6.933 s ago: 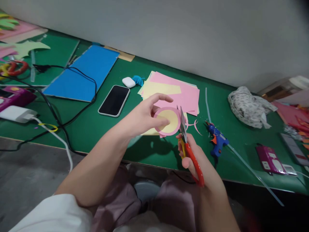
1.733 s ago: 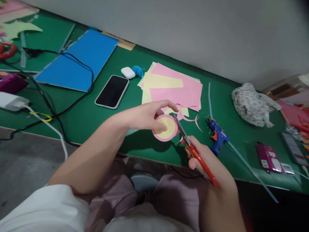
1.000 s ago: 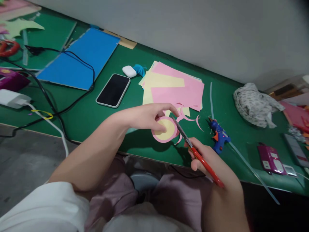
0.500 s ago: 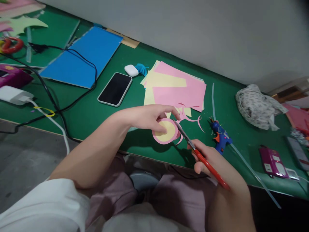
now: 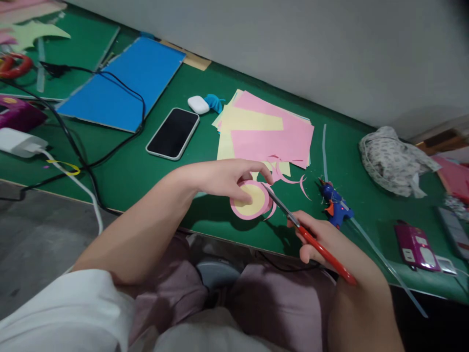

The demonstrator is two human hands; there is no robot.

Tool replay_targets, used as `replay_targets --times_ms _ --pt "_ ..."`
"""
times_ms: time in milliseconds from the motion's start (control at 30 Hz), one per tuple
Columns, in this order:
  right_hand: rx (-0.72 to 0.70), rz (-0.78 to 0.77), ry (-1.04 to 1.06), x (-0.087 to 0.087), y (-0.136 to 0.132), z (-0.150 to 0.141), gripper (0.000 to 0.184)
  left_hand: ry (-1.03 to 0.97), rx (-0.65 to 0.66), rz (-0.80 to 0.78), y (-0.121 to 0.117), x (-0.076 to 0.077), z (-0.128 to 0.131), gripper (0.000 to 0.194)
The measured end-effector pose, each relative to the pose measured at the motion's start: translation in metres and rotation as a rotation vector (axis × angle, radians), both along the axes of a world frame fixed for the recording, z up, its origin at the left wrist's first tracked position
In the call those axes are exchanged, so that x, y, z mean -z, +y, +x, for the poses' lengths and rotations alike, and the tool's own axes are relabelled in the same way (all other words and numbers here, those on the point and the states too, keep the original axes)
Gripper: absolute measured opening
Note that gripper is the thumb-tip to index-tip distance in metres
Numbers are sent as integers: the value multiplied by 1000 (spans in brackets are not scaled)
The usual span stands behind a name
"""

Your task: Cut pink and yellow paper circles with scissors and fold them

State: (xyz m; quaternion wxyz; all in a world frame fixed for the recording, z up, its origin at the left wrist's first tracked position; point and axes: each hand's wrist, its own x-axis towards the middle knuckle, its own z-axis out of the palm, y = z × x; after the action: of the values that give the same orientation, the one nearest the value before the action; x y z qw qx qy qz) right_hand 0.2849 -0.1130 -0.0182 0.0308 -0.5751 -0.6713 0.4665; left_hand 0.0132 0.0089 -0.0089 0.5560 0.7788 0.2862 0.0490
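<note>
My left hand (image 5: 227, 178) pinches a small paper disc (image 5: 252, 201), yellow in the middle with a pink rim, just above the green table (image 5: 146, 166). My right hand (image 5: 322, 242) grips red-handled scissors (image 5: 308, 234). The blades reach up-left to the disc's right edge, where a thin pink sliver curls off. A stack of pink and yellow paper sheets (image 5: 267, 132) lies just beyond the disc, with curved pink trimmings (image 5: 293, 180) at its near edge.
A black phone (image 5: 173, 133) and a white earbud case (image 5: 198, 104) lie left of the sheets. A blue glue gun (image 5: 335, 208), glue sticks, a crumpled cloth (image 5: 394, 159) and a purple packet (image 5: 417, 238) sit right. A blue board (image 5: 120, 83), black cables and a white charger (image 5: 18, 142) occupy the left.
Over the last seconds the disc has been turned in my left hand while the scissors trimmed its pink rim. More pink slivers lie by the sheets. The hands have drifted slightly toward the table's near edge.
</note>
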Motion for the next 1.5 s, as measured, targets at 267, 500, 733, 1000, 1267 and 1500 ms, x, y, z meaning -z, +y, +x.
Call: replay_targets --times_ms 267,500,733,1000,1267,1500 --pt "71 28 31 6 5 7 66 -56 -38 -25 4 7 -4 68" --pt "373 161 257 17 12 -3 56 -177 -271 28 3 6 -10 95" --pt "533 406 657 12 37 -55 43 -212 -266 -54 -9 4 9 96" --pt "606 507 727 25 48 -81 34 -272 -359 -81 -10 15 16 86" --pt "849 576 888 41 52 -88 36 -553 -717 -127 -14 29 40 71" --pt "933 543 930 48 54 -87 41 -561 -787 -259 -17 36 50 61"
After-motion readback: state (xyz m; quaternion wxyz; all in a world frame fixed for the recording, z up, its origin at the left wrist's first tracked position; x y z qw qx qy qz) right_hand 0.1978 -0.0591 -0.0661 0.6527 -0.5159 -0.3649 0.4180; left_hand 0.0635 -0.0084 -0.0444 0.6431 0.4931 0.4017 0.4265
